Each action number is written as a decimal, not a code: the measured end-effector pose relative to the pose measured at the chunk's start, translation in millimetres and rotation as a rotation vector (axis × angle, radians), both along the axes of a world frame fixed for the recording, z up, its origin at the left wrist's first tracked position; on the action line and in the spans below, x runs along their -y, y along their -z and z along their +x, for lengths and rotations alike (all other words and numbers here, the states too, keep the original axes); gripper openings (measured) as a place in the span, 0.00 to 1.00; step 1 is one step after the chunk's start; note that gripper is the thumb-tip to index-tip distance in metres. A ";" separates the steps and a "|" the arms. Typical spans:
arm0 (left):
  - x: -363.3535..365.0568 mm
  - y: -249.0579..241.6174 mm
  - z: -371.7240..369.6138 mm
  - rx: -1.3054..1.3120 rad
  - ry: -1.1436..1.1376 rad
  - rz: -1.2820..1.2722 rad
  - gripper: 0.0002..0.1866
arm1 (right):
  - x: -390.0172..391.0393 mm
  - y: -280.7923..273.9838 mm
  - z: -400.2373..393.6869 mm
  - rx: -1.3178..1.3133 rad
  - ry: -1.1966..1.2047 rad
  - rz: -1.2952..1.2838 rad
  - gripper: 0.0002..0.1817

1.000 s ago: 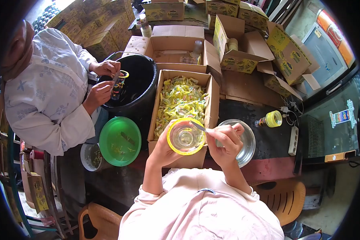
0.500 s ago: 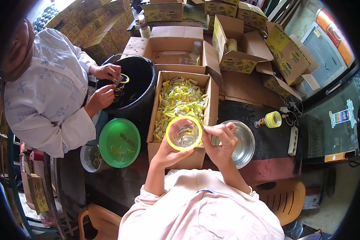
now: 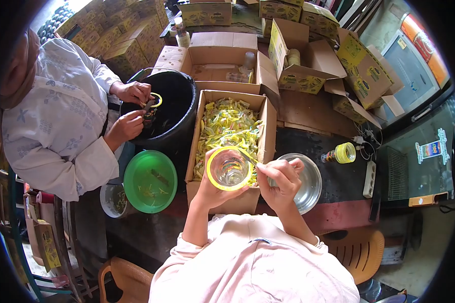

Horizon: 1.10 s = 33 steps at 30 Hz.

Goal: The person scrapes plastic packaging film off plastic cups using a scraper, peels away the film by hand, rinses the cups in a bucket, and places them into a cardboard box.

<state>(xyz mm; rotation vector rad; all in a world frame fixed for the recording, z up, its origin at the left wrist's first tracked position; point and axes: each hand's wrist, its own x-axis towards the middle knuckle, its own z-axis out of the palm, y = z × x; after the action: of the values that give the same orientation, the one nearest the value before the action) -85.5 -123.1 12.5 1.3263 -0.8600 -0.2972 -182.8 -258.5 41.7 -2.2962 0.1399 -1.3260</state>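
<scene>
My left hand [image 3: 211,189] is wrapped round a clear cup [image 3: 231,174] with a yellow rim, its mouth facing up. My right hand [image 3: 280,181] pinches a thin dark tool [image 3: 249,157], whose far end lies against the upper right part of the rim. Both hands are in front of an open cardboard box [image 3: 268,132] full of small yellow-green wrapped packets [image 3: 227,123]. Behind my right hand sits a round clear bowl [image 3: 312,183].
At the left a person works on another yellow-rimmed cup over a black bucket [image 3: 189,108]. A green basin [image 3: 150,194] lies near it. Stacked yellow-rimmed cups [image 3: 345,152], a power strip [image 3: 369,180] and open cartons [image 3: 308,78] are at the right and back.
The cup in my left hand has shifted slightly left and turned a little. The tool in my right hand now shows across the rim. The other person's head and arms have moved slightly left.
</scene>
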 end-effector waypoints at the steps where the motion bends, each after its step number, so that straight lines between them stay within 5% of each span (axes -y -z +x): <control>1: -0.5 -1.6 0.6 0.074 -0.029 0.057 0.43 | 0.7 -1.3 1.0 -0.006 0.002 -0.023 0.11; 33: -3.7 10.0 4.9 0.250 0.024 0.028 0.41 | 5.6 1.3 2.7 0.027 -0.065 -0.077 0.09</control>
<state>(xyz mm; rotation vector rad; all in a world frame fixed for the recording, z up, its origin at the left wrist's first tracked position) -80.6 -119.5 2.4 1.3991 -1.0847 -0.1643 -180.1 -264.1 40.4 -2.3248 0.0052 -1.3512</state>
